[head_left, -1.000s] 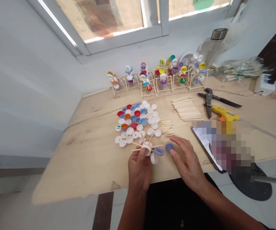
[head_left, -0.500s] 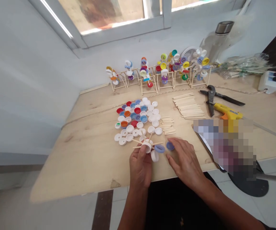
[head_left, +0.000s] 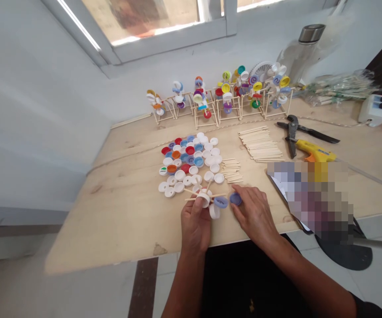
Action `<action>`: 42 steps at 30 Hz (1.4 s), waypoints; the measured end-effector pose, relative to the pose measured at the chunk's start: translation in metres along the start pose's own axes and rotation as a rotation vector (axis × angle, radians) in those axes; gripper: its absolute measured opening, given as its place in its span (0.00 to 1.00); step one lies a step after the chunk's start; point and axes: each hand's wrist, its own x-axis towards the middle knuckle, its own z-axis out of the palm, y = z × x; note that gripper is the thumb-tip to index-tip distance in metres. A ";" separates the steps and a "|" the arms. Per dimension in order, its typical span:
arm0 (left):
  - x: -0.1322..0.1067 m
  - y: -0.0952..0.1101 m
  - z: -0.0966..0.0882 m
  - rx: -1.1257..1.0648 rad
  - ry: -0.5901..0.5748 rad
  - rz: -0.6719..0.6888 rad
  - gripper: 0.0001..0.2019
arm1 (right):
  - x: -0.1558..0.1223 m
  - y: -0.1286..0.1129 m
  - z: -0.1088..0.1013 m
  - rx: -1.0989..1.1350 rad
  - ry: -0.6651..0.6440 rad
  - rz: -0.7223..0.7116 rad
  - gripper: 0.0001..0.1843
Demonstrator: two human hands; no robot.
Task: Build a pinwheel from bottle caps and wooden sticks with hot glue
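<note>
My left hand (head_left: pixel 195 225) grips a small wheel (head_left: pixel 205 198) made of a white bottle cap hub with several thin wooden sticks standing out from it. On its right-hand sticks sit a light purple cap (head_left: pixel 221 202) and a white cap (head_left: pixel 214 211). My right hand (head_left: pixel 253 214) has its thumb and forefinger closed round a blue-purple bottle cap (head_left: pixel 235 198), just right of the wheel and apart from it. Beyond the hands lie many loose bottle caps (head_left: pixel 190 150), white, blue, red and orange, and a pile of short wooden sticks (head_left: pixel 232 170).
Finished-looking cap wheels on stick frames (head_left: pixel 206 110) stand along the wall. Longer sticks (head_left: pixel 260 144) lie behind the short ones. To the right are pliers (head_left: pixel 293 132), a yellow glue gun (head_left: pixel 315 152), a blurred-out flat object (head_left: pixel 310 198) and a white power socket (head_left: pixel 374 110).
My right thumb and forefinger have closed on the blue-purple cap, which they were only reaching round before. My left hand keeps hold of the wheel, with hardly any movement.
</note>
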 end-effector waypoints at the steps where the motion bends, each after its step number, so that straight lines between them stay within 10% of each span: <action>1: 0.000 0.000 0.000 -0.005 -0.001 0.002 0.14 | 0.000 0.000 0.000 -0.002 0.002 -0.001 0.20; 42: 0.005 -0.012 -0.009 0.068 -0.080 0.086 0.15 | 0.001 0.005 0.006 0.066 0.036 0.016 0.17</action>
